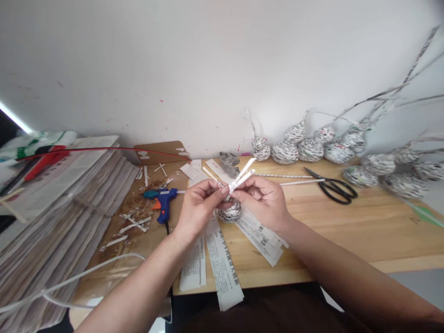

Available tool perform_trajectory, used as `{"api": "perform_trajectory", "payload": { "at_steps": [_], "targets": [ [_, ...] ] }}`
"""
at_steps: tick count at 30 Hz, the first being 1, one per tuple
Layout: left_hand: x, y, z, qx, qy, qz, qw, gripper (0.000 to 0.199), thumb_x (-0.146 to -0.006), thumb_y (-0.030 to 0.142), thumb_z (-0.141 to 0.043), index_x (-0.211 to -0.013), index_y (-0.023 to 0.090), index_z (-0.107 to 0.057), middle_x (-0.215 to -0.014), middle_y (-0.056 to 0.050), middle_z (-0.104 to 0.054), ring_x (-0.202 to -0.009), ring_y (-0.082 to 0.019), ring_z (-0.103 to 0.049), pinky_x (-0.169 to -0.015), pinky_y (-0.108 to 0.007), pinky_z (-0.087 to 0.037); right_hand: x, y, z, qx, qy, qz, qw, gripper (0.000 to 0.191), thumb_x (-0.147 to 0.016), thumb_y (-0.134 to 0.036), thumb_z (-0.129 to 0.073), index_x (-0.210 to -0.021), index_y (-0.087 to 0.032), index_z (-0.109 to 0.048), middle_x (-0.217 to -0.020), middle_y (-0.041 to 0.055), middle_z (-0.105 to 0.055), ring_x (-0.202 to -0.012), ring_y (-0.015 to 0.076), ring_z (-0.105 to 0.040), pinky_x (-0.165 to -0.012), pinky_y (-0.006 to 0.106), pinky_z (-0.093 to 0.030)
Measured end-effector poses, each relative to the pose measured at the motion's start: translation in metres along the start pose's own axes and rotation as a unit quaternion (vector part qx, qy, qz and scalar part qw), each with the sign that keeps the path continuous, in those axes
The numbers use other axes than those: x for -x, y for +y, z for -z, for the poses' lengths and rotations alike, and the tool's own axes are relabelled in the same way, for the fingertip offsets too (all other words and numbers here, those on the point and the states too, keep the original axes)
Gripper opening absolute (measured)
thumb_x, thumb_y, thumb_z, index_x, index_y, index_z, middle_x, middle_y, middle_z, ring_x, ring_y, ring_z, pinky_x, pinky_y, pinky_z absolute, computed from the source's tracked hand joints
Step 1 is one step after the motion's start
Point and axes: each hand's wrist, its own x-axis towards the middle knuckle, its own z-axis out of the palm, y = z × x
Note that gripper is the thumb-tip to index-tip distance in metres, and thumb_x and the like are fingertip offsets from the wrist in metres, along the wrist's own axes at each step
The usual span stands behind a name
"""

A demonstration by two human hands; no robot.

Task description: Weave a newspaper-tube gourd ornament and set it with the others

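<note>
Between my two hands is a small woven gourd of rolled newspaper [229,213], its round body showing below my fingers. White rolled paper tubes [243,173] stick up from its top. My left hand [204,201] is closed, thumb and fingers pinching the tubes at their base. My right hand [265,199] is closed as well, pinching the same tubes from the other side. Fingers hide most of the gourd's upper part. Under the hands, newspaper strips [224,268] fan out over the wooden table [312,231].
A blue glue gun [166,206] lies left among paper scraps [135,224]. Black scissors [335,187] lie to the right. Several finished-looking woven gourds [285,151] line the wall, some with long paper tails. A tall newspaper stack [79,199] and a white cable [93,269] occupy the left.
</note>
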Motion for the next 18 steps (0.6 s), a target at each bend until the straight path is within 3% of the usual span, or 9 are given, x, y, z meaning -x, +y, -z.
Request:
{"api": "perform_trajectory", "payload": {
  "at_steps": [6,11,14,18],
  "targets": [
    [0.001,-0.002,-0.002,0.000,0.003,-0.011,1.000,0.028,-0.076,0.036,-0.085,-0.082,0.015,-0.067,-0.078,0.000,-0.068,-0.069,-0.012,-0.068,-0.066,-0.024,-0.064,0.004,-0.001,-0.002,0.049,0.023,0.028,0.998,0.017,-0.084,-0.037,-0.078,-0.085,-0.023,-0.070,-0.081,0.0030,-0.073,-0.072,0.0177,-0.069,-0.068,0.032,-0.057],
    [-0.004,-0.006,0.004,0.014,-0.012,0.011,1.000,0.025,-0.079,0.035,-0.083,-0.084,0.016,-0.069,-0.079,0.000,-0.069,-0.065,-0.011,-0.067,-0.061,-0.020,-0.061,0.004,-0.006,0.003,0.157,-0.008,0.149,0.976,0.003,-0.090,-0.027,-0.073,-0.092,-0.026,-0.075,-0.086,0.0030,-0.077,-0.077,0.0178,-0.071,-0.072,0.032,-0.057],
    [-0.002,-0.006,0.004,-0.008,-0.007,0.006,1.000,0.026,-0.076,0.035,-0.085,-0.083,0.015,-0.069,-0.077,-0.001,-0.071,-0.064,-0.012,-0.068,-0.062,-0.022,-0.061,0.004,-0.008,0.005,0.150,-0.030,0.212,0.965,0.010,-0.091,-0.019,-0.070,-0.096,-0.026,-0.075,-0.091,0.0036,-0.076,-0.081,0.0170,-0.070,-0.073,0.031,-0.057],
    [0.003,-0.002,0.000,-0.062,-0.001,-0.036,0.997,0.023,-0.074,0.032,-0.086,-0.079,0.015,-0.071,-0.073,-0.002,-0.072,-0.063,-0.013,-0.068,-0.061,-0.022,-0.061,0.005,-0.010,0.003,0.171,0.006,0.241,0.955,0.013,-0.088,-0.015,-0.070,-0.095,-0.026,-0.073,-0.092,0.0052,-0.069,-0.086,0.0189,-0.066,-0.077,0.034,-0.056]
  ]
}}
